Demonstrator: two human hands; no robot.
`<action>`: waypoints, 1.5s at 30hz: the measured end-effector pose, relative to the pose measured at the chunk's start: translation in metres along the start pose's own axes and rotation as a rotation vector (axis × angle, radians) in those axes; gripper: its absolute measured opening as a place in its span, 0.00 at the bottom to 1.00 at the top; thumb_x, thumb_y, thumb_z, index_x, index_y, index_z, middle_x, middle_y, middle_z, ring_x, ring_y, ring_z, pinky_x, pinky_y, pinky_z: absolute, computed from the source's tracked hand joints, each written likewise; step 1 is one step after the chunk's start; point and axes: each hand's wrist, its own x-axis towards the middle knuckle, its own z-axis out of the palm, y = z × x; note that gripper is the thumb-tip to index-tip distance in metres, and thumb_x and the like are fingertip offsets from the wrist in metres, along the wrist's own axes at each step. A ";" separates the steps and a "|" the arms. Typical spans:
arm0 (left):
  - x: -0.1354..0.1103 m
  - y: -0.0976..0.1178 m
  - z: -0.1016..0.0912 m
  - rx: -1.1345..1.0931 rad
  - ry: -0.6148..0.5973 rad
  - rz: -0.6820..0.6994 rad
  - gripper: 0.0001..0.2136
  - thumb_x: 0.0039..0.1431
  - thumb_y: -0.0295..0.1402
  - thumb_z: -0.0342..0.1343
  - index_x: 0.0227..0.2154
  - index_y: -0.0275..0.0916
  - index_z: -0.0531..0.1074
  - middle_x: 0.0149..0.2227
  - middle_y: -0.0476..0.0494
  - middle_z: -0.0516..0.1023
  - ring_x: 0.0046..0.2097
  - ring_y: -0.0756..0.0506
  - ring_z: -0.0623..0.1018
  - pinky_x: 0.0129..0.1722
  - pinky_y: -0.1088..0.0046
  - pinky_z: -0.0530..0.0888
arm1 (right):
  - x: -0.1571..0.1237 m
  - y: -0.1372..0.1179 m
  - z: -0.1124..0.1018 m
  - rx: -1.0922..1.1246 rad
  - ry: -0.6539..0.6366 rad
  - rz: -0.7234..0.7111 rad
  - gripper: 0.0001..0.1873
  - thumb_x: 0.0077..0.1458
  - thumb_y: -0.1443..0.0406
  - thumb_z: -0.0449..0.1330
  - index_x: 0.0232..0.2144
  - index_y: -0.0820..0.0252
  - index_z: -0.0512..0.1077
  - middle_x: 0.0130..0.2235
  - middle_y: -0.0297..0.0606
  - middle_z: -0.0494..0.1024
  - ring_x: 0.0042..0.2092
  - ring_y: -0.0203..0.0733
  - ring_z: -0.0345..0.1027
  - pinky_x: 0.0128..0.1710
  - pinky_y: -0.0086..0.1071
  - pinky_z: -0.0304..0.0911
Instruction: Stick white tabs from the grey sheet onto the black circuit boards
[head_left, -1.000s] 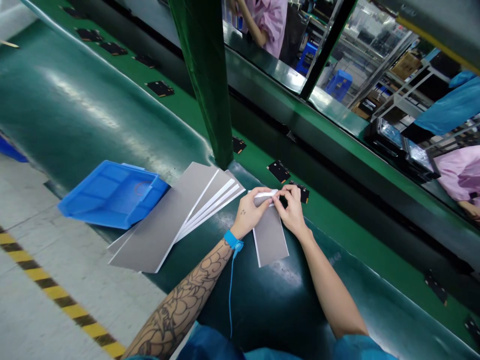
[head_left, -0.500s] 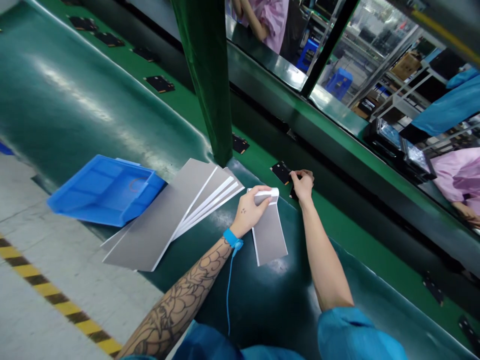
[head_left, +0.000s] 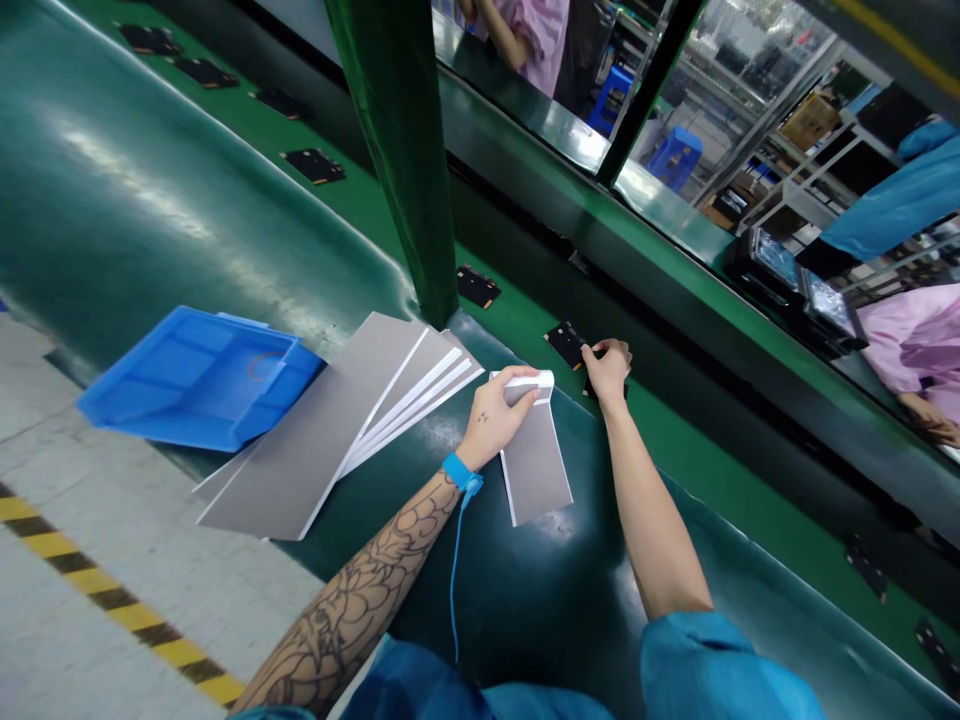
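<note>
My left hand [head_left: 499, 415] is closed round the upper end of a grey strip with white edges [head_left: 538, 465], which curls over under the fingers. The strip's lower part hangs over the green table. My right hand [head_left: 607, 370] reaches onto the green belt with thumb and fingers pinched together. Their tips meet the edge of a black circuit board [head_left: 565, 343], and a second dark piece shows partly beneath the hand. What the pinch holds is hidden. Left of my left hand lies a fanned stack of grey sheets with white edges [head_left: 322, 425].
A blue plastic bin [head_left: 199, 380] stands left of the sheets. More black boards [head_left: 478, 286] lie along the belt [head_left: 697, 470]. A green-covered post [head_left: 401, 160] rises beside it. A blue wrist cord [head_left: 453, 590] trails from my left wrist. People in pink [head_left: 919, 345] sit across.
The whole view has shifted slightly left. Against the table, the boards on the belt have moved a little right, with my right hand keeping beside the same board. My left hand keeps its hold.
</note>
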 end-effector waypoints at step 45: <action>0.001 -0.003 0.000 -0.067 -0.040 0.042 0.12 0.67 0.33 0.62 0.51 0.40 0.77 0.53 0.39 0.84 0.56 0.38 0.82 0.63 0.56 0.75 | -0.121 -0.032 -0.023 0.137 -0.054 -0.778 0.06 0.71 0.63 0.61 0.44 0.50 0.80 0.44 0.40 0.84 0.46 0.50 0.76 0.51 0.48 0.65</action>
